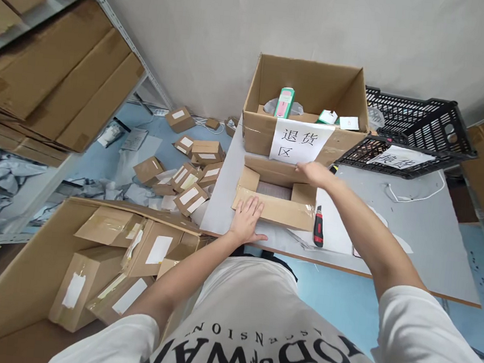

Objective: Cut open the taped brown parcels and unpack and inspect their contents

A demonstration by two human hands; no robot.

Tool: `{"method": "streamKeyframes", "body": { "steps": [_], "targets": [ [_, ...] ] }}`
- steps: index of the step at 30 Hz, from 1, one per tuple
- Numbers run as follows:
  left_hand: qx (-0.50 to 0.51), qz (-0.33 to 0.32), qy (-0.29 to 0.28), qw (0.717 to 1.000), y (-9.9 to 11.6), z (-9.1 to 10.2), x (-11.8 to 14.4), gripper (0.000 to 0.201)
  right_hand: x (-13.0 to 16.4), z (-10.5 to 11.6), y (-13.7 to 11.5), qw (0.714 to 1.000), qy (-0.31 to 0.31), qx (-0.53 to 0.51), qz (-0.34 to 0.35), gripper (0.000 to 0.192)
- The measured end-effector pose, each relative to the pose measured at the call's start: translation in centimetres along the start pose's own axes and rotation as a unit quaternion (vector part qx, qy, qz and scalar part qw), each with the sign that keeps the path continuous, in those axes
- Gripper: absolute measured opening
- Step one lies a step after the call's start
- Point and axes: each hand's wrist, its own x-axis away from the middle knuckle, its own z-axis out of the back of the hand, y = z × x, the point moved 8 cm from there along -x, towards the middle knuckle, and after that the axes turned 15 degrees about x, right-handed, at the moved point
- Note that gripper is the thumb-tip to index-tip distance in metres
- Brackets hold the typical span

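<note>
A small cardboard box (276, 209) sits on the table with its flaps unfolded and its top open. Its inside shows a greyish bottom. On the near flap, at the left corner, lies my left hand (245, 220), fingers stretched out and thumb apart. My right hand (316, 174) is at the far flap near the right corner, its fingers closed on the edge; the fingertips are partly hidden. Just right of the box is a red and black utility knife (318, 227). Behind it stands a larger cardboard box (255, 134) with a handwritten paper sign (299, 141).
Green-and-white packages (284, 102) are in the larger box. A black plastic crate (417, 135) stands at the table's right rear, near a white cable (415, 199). At left, a big carton (31, 275) holds several parcels; more parcels (191, 196) lie on the floor beside shelving (67, 170).
</note>
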Motion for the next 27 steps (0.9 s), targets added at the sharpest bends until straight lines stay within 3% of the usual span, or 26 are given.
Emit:
{"method": "streamKeyframes", "body": {
  "steps": [6, 10, 12, 14, 18, 22, 24, 27],
  "targets": [
    [0.003, 0.01, -0.003, 1.0, -0.2, 0.1, 0.1, 0.103, -3.8, -1.3, 5.3, 0.994, 0.018, -0.025, -0.106, 0.041],
    [0.004, 0.008, -0.001, 1.0, -0.3, 0.3, -0.2, 0.106, -4.0, -4.6, 5.0, 0.978, 0.056, -0.048, -0.195, 0.062],
    [0.004, 0.005, 0.0, 1.0, -0.3, 0.3, -0.3, 0.105, -3.5, -6.3, 4.7, 0.966, 0.06, -0.095, -0.232, 0.063],
    [0.004, 0.002, 0.001, 1.0, -0.2, 0.4, -0.3, 0.103, -2.9, -6.7, 4.6, 0.959, 0.083, -0.118, -0.246, 0.061],
    [0.014, -0.005, 0.0, 1.0, -0.3, 1.3, -0.5, 0.098, -1.0, -3.4, 3.4, 0.961, 0.189, -0.073, -0.19, 0.049],
    [0.039, -0.03, 0.008, 0.999, -2.0, 4.5, -1.8, 0.091, 2.8, 0.1, 0.3, 0.957, 0.261, -0.045, -0.121, 0.049],
    [0.036, -0.072, -0.001, 0.997, -3.5, 6.4, -2.8, 0.102, 4.7, 0.8, -2.5, 0.962, 0.265, -0.053, -0.041, 0.046],
    [0.013, -0.12, -0.069, 0.99, -6.4, 7.7, -4.5, 0.124, 7.1, 0.9, -6.7, 0.964, 0.252, -0.056, 0.069, 0.043]
  ]
}}
